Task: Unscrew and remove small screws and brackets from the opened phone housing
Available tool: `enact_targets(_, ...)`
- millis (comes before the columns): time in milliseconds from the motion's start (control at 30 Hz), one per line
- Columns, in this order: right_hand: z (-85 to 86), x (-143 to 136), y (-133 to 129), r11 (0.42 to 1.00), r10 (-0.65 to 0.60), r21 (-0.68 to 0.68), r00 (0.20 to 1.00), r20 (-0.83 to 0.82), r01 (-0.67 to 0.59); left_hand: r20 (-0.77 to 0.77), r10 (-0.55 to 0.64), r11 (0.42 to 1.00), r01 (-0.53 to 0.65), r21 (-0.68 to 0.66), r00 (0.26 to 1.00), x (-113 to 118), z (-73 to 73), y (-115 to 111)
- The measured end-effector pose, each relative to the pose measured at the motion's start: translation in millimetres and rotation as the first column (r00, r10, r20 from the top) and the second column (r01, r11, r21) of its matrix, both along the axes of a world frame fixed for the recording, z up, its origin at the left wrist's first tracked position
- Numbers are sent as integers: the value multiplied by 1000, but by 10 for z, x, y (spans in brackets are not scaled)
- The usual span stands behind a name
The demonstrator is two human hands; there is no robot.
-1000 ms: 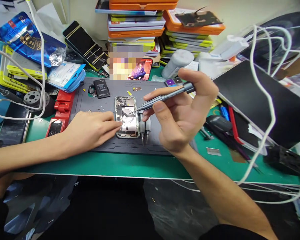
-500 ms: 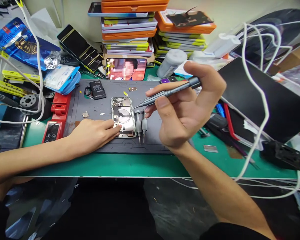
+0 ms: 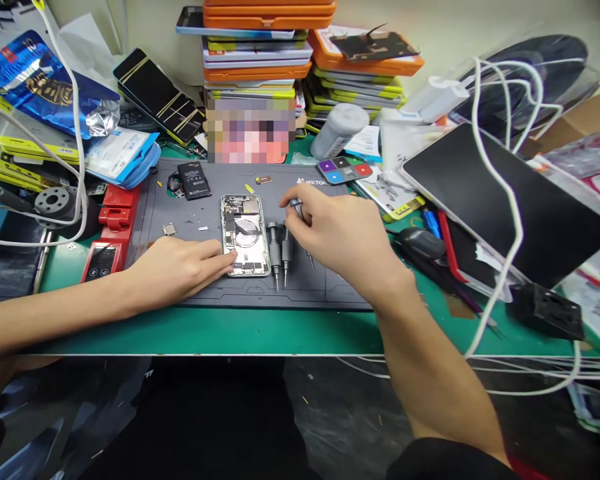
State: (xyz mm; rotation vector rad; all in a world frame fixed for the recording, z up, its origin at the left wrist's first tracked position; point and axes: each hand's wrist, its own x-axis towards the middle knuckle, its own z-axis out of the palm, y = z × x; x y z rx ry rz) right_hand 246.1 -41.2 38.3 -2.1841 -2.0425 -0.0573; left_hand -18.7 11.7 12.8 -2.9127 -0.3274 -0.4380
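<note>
An opened phone [image 3: 250, 250] lies on the grey work mat with its inner parts bare. My left hand [image 3: 180, 267] reaches in from the left, its stretched fingertips holding the phone's lower left edge. Two grey precision screwdrivers [image 3: 274, 247] lie side by side along the phone's right edge, tips towards me. Just right of them, my right hand [image 3: 337, 230] is closed round another screwdriver [image 3: 295, 202]; its top shows at the fingertips and a thin shaft below the fingers, the middle being hidden.
A black battery [image 3: 195, 180] and small parts lie on the mat [image 3: 160, 207]. Behind it stand a blurred-out screen [image 3: 253, 133] and stacked orange and yellow cases [image 3: 257, 70]. At left is a red device [image 3: 105, 260]; at right, a black panel [image 3: 510, 193] and white cables.
My right hand has turned palm down and moved lower and left with its screwdriver, from a raised, tilted hold to beside the two lying screwdrivers. My left hand stays on the phone.
</note>
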Motion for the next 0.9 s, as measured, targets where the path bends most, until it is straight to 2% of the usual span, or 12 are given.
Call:
enact_targets(67,3,12,-16,994,-7,-105,995,102,18,70,-17,1000,18,-5,997,-27,9,-13)
enact_targets(200,10,52,-72,986,-17,-158,966,258,59,119,-29,999,33,-31,992,-60,10,-44)
enact_targets(333,26,67,-103,972,-7,-219,951,310,79,102,-21,997,29,-71,995,-63,8,-57)
enact_targets(400,27,59,-102,976,-17,-201,950,312,83,103,-17,996,26,-88,995,-61,12,-60)
enact_targets(500,15,40,-89,996,-54,-61,965,255,72,102,-16,994,27,-111,995,-57,20,-60)
enact_targets(567,-1,25,-78,999,-40,8,988,148,39,95,-18,993,29,-116,995,-53,25,-60)
enact_targets(700,-35,-11,-53,993,60,-95,997,-42,-64,71,-7,994,15,-110,997,-45,28,-63)
enact_targets(900,-2,-48,-23,977,-7,-210,991,-133,-21,35,4,994,0,-113,999,-43,10,-68)
